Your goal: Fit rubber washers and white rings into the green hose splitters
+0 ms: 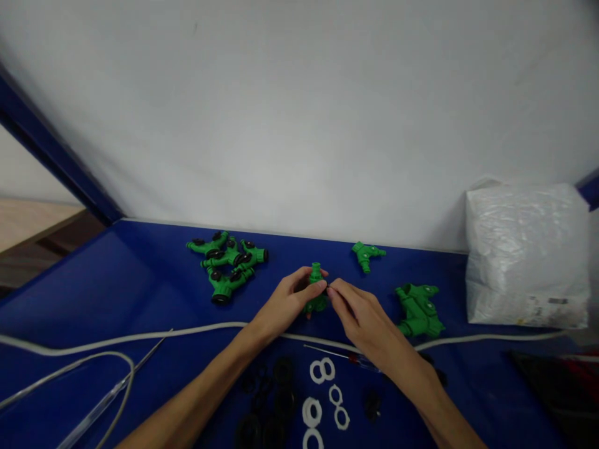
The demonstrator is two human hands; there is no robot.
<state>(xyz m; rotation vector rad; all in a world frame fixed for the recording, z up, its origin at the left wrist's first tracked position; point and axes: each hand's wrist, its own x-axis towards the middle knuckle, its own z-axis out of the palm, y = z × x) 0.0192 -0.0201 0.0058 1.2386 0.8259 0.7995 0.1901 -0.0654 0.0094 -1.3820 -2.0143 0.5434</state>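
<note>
A green plastic hose splitter [316, 272] stands in my left hand [291, 298], whose fingers and thumb are closed around it just above the blue table. My right hand [358, 312] is held against its right side. The right fingertips are pinched together at a small dark piece, too small to make out. Under the right forearm lies a screwdriver [330, 351] with a red handle. White plastic rings [312, 412] and black rings [283, 371] are spread on the table between my forearms.
Several green splitters with black knobs [224, 284] sit at the left. At the right are a single green splitter [366, 254], a group of green splitters [418, 310] and a white plastic-wrapped package [528, 255]. A pale cable [206, 328] crosses the table.
</note>
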